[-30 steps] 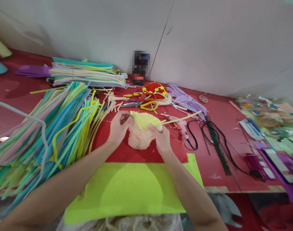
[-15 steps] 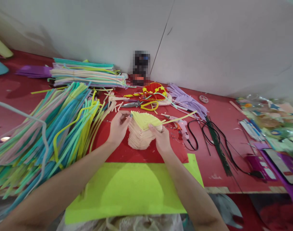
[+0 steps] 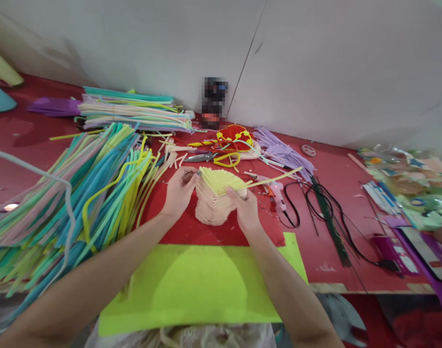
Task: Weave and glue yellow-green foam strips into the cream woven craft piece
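Observation:
A folded piece made of rows of pipe cleaners [image 3: 214, 205], yellow on top and cream below, is held over the red tabletop. My left hand [image 3: 181, 191] pinches its upper left corner between thumb and fingers. On the other side, my right hand [image 3: 245, 208] grips the right edge, thumb on top and fingers behind. A loose yellow pipe cleaner [image 3: 279, 178] sticks out from the piece to the upper right, passing over a pink glue gun [image 3: 277, 195]. Scissors with yellow handles [image 3: 226, 159] lie just behind the piece.
Many coloured pipe cleaners [image 3: 68, 193] cover the left side, with a bundled stack [image 3: 134, 113] behind. Purple pipe cleaners [image 3: 286, 152], a black cable [image 3: 342, 227] and a phone [image 3: 426, 253] lie to the right. A lime-green sheet [image 3: 192, 285] is at the front edge.
The view has shifted slightly, so everything sits a little further right. Both hands keep their hold on the piece. At the far right edge, part of a person's hand has appeared near the phone.

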Available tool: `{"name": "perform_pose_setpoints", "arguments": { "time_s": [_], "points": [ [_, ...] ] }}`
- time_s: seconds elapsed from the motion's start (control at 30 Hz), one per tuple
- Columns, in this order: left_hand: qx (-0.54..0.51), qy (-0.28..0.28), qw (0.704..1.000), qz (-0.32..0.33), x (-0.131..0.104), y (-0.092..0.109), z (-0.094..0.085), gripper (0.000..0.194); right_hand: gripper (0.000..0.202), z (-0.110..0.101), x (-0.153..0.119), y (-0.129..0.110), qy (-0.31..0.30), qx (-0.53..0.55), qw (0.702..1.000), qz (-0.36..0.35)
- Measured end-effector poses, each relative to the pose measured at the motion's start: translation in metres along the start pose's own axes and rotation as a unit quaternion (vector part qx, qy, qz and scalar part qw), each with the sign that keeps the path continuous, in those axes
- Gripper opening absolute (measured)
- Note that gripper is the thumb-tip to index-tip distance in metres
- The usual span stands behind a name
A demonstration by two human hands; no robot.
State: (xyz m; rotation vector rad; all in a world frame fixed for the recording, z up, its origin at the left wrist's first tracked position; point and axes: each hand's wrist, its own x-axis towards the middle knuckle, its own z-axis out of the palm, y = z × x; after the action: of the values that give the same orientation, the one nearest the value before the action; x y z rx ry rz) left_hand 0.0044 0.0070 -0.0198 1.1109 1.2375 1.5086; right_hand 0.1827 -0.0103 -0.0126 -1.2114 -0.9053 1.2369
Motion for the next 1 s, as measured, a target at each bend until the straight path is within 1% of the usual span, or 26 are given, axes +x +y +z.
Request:
{"name": "perform_pose_setpoints", "arguments": {
  "time_s": [0.2,0.4,0.53,0.77,1.0],
  "points": [
    [0.008,0.006,1.000,0.000,0.0004,-0.0035,-0.0013,0.022,0.039,-0.0018,0.0018,0.0021,-0.003,0.002,1.000,-0.006],
    [0.006,0.005,1.000,0.000,0.0007,-0.0055,-0.0020,0.020,0.035,-0.0016,0.0018,0.0021,-0.001,0.007,1.000,-0.002],
    [-0.006,0.001,1.000,-0.008,0.0013,-0.0067,-0.0025,0.019,0.036,-0.0010,0.0015,0.0017,-0.014,0.026,1.000,0.002],
    [-0.009,-0.015,1.000,-0.005,0.0009,-0.0017,-0.0025,0.019,0.037,-0.0001,0.0006,0.0008,-0.025,0.041,0.999,0.019],
    [-0.027,-0.040,0.999,-0.020,0.0017,-0.0021,-0.0026,0.021,0.031,-0.0032,0.0035,0.0031,-0.026,0.053,0.998,0.018]
  ]
}}
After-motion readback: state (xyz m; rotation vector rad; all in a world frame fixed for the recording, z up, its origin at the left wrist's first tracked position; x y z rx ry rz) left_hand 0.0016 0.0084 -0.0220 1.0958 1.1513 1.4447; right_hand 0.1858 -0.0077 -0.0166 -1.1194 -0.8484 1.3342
